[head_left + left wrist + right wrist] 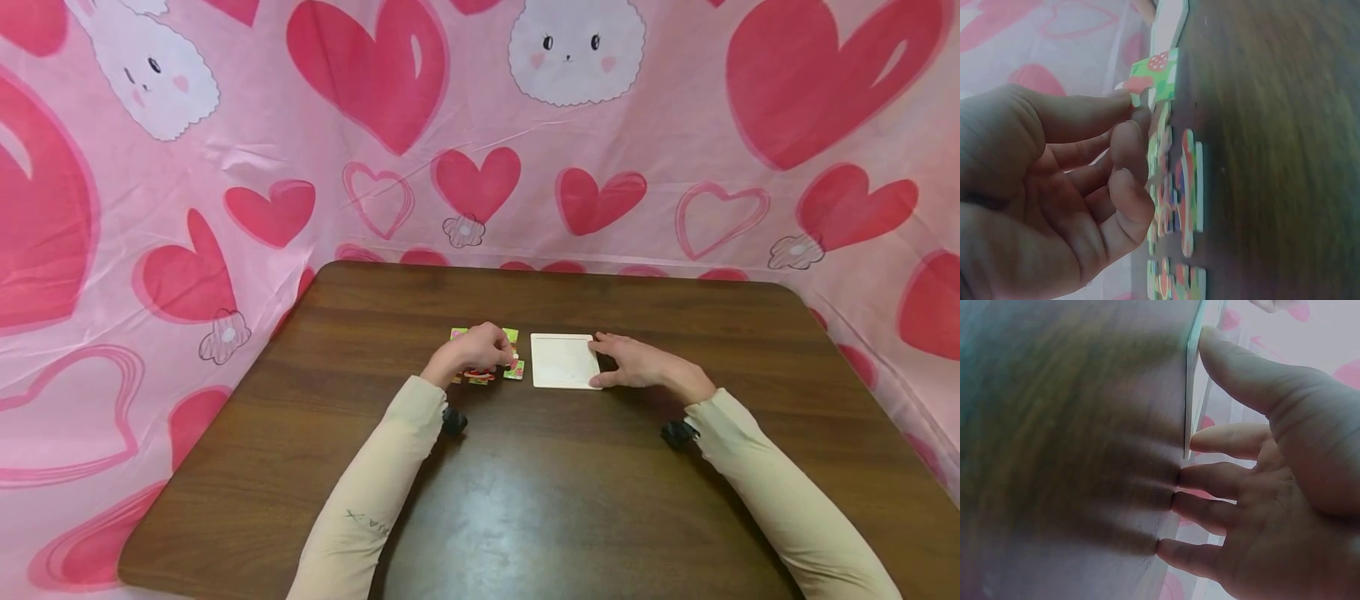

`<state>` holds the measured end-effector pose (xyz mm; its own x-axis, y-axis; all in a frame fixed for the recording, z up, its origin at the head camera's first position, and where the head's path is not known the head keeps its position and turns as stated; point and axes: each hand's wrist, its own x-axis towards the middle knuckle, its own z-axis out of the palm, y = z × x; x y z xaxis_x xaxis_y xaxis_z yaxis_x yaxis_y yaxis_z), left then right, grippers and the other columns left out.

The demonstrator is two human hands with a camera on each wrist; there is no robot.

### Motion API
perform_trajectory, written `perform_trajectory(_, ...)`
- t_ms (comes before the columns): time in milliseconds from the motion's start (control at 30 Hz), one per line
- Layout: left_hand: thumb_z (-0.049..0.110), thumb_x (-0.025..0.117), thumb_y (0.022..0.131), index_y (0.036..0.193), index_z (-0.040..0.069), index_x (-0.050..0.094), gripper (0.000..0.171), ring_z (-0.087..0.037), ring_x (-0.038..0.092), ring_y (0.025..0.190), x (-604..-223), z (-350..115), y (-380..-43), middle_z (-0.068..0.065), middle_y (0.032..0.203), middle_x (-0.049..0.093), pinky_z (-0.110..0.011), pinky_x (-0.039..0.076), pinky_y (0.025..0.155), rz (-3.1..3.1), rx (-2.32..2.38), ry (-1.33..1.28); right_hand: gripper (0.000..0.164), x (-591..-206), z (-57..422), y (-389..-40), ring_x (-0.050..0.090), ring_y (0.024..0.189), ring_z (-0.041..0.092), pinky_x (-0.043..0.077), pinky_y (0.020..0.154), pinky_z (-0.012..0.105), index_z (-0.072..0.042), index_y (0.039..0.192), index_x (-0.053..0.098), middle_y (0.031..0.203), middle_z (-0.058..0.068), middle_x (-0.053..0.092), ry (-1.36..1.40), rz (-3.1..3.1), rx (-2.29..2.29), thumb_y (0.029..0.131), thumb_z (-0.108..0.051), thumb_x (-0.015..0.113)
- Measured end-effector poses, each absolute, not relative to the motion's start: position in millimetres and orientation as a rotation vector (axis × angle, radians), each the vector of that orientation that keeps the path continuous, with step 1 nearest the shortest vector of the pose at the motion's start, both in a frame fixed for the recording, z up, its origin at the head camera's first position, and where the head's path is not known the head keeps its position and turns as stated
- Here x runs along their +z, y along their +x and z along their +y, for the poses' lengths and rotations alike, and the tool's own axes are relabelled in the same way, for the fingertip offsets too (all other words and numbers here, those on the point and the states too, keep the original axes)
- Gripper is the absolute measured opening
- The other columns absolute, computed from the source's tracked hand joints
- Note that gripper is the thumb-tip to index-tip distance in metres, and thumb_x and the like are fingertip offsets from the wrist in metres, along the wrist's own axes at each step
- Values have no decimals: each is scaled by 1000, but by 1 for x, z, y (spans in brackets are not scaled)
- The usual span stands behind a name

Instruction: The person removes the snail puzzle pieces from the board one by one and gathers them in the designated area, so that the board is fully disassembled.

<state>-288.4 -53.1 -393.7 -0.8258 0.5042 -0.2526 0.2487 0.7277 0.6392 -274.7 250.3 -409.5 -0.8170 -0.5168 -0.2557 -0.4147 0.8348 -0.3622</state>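
Observation:
My left hand pinches a green jigsaw puzzle piece with a red dotted print between thumb and index finger; its other fingers are curled. Several more puzzle pieces lie on the table under and beside that hand, partly hidden by it in the head view. To the right lies a flat white puzzle board with a raised rim. My right hand rests at the board's right side, thumb and index finger touching it. The remaining right fingers reach down to the tabletop, spread and fairly straight.
Both hands work over a brown wooden table with rounded corners. A pink cloth printed with hearts and white animal faces hangs behind and beside it. A dark strap device sits on each wrist.

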Motion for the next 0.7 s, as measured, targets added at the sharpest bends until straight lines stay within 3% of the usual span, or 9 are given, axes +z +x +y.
perform_trajectory(467,8,60,93,83,4,66,12,-9,48,55,-397,-62,-287,-1,68,56,-22,37,52,2524,789,603,83,-409,249,-276,23,145,48,22,115,61,3,148,36,157,30,23,-703,2661,-426,89,-46,68)
perform_trajectory(700,24,58,98,96,10,67,17,-12,50,60,-390,-71,-288,-4,78,61,-26,41,58,2607,773,581,79,-406,250,-277,29,143,47,26,113,61,0,146,41,156,30,27,-717,2680,-468,88,-46,69)
